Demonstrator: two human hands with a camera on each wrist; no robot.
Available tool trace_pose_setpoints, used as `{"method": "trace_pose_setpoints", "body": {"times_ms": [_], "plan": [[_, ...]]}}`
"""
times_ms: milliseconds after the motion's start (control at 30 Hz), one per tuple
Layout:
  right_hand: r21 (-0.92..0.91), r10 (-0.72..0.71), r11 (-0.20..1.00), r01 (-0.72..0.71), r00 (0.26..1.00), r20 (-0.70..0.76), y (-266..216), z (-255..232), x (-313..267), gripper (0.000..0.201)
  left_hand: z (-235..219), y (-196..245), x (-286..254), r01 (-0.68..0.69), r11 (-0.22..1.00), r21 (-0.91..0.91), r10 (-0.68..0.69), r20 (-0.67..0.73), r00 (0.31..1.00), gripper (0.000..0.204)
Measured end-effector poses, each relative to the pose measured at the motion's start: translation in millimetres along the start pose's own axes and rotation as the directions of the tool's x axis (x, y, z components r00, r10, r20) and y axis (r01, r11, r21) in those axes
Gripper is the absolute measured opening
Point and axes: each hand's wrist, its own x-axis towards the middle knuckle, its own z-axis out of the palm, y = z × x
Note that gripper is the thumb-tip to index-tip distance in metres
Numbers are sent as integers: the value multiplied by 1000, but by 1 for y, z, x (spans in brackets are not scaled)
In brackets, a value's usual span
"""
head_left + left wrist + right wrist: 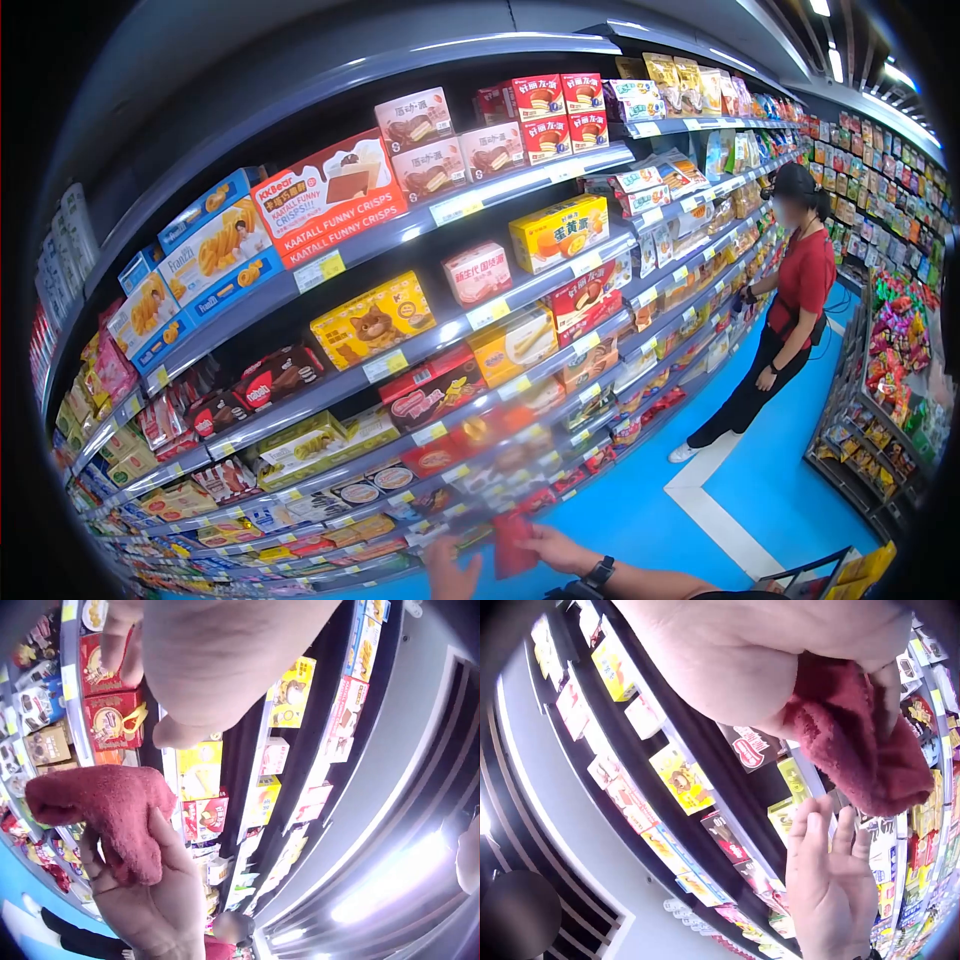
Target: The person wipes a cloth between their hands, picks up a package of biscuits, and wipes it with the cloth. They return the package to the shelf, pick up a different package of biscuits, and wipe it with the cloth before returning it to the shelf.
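Note:
A dark red cloth, with a towel-like nap, is bunched in my right hand, which grips it in front of the snack shelves. In the right wrist view the cloth hangs in folds below the right palm. My left hand is just left of the cloth in the head view, holding nothing. Seen from the right wrist, the left hand has its fingers loosely extended, apart from the cloth. Red boxes on a shelf lie behind the left fingers in the left wrist view.
Long tiered shelves carry boxed snacks, such as a yellow box and an orange-red box, with price tags along their edges. A person in a red shirt stands in the blue-floored aisle. Beyond is a display bin.

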Motion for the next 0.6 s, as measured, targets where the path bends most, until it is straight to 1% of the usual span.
{"method": "trace_pose_setpoints", "body": {"times_ms": [33,67,133,167,200,233,333,433,533,567,600], "plan": [[-18,-23,1000,23,999,-28,-2,1,-2,34,1,-4,2,68,997,-31,-64,128,990,51],[-64,-9,998,7,1000,-27,-6,1,-2,35,4,-4,1,135,985,-110,-109,212,971,51],[-153,23,988,-26,1000,-21,-13,3,-4,37,1,26,-5,281,928,-245,-174,382,908,50],[-165,6,986,-8,1000,-14,-15,7,-5,38,3,35,-8,33,982,-184,20,282,959,50],[-175,-11,985,10,1000,-7,-16,13,-7,38,6,43,-12,-212,973,-94,227,198,954,51],[-182,-29,983,29,1000,-1,-16,17,-9,39,7,48,-14,-439,899,15,433,136,891,51],[-118,-21,993,22,1000,5,-12,18,-7,42,7,56,-14,-494,868,51,489,89,868,45],[-8,7,1000,-7,999,45,-8,16,-6,42,12,36,-12,-441,891,104,430,115,896,42],[15,49,999,-48,999,-16,-12,17,-8,42,13,24,-8,-477,877,59,471,97,877,35],[21,57,998,-56,998,-27,-16,19,-11,42,14,23,-10,-388,921,37,385,75,920,34],[25,64,998,-63,997,-36,-34,28,-20,41,12,30,-11,-298,955,13,297,51,954,33]]}}
